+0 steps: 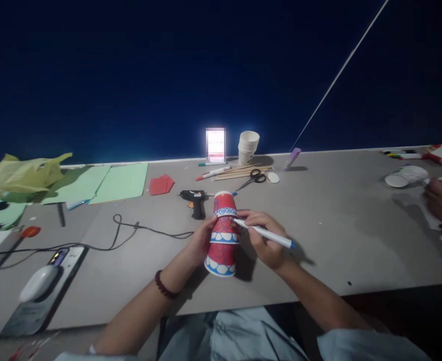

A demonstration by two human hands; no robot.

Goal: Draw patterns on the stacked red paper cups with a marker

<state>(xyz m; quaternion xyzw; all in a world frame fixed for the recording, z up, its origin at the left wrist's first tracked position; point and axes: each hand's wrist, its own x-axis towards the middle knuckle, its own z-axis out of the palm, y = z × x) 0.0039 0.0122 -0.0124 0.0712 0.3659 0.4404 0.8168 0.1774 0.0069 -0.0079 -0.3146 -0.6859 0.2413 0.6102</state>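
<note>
A stack of paper cups (223, 254), coloured red with blue and white scalloped rims, lies tilted over the table in front of me. My left hand (202, 241) is closed around its left side. In my right hand (268, 239) is a white marker pen (273, 236) with a blue end; its tip meets the middle cup near the right edge. A black glue gun (194, 200) lies just beyond my left hand, and black-handled scissors (257, 176) rest behind the cups.
White stacked cups (248, 146), wooden sticks (239, 173) and a purple glue stick (292, 158) stand or lie at the back. Green paper (120, 183), a cable (149, 229) and a phone (44, 291) are leftward. Another person's hand (441, 200) is at right, near a white cup (407, 176).
</note>
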